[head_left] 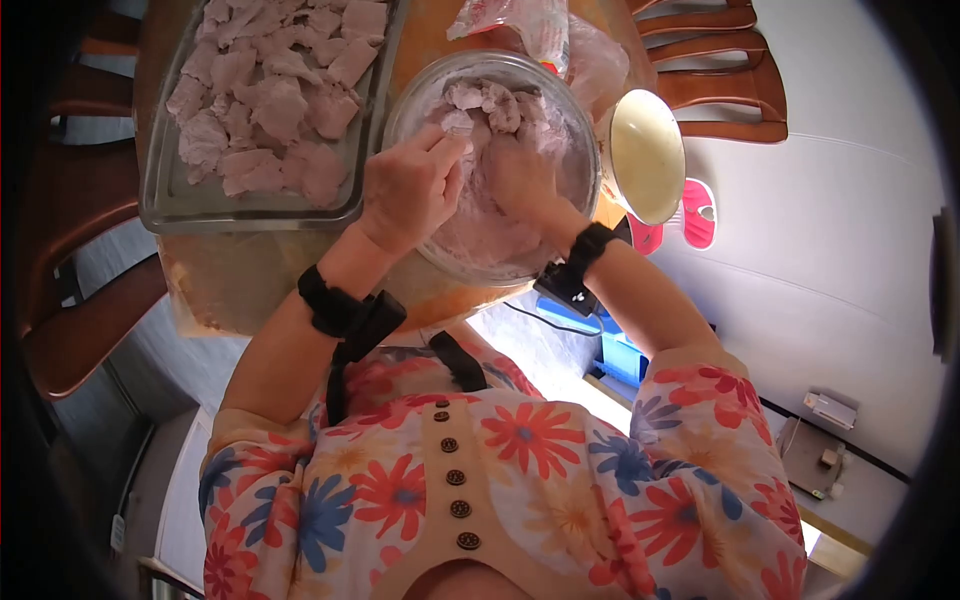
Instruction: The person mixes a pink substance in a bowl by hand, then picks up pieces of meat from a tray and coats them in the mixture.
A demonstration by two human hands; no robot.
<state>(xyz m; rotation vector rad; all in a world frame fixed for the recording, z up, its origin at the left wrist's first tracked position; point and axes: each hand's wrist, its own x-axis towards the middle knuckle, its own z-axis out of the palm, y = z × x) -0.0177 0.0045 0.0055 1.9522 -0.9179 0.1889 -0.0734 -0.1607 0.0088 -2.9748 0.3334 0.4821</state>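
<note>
A wide clear bowl (420, 90) stands on the table with pale pinkish powder and several coated pieces (500, 105) that look like meat slices. My left hand (410, 190) is over the bowl's left side, its thumb and fingers pinched on a powder-coated meat slice (457, 122). Inside the bowl, my right hand (520, 182) reaches down into the powder; its fingertips are hidden there. Left of the bowl lies a rectangular glass tray (255, 215), holding many similar coated slices (275, 105) in a loose layer.
A cream-coloured bowl (647, 157) sits tilted at the table's right edge. Behind the clear bowl lie plastic bags (530, 25). Wooden chairs (730, 90) stand on both sides of the table (215, 280). Pink slippers (698, 212) are on the floor at right.
</note>
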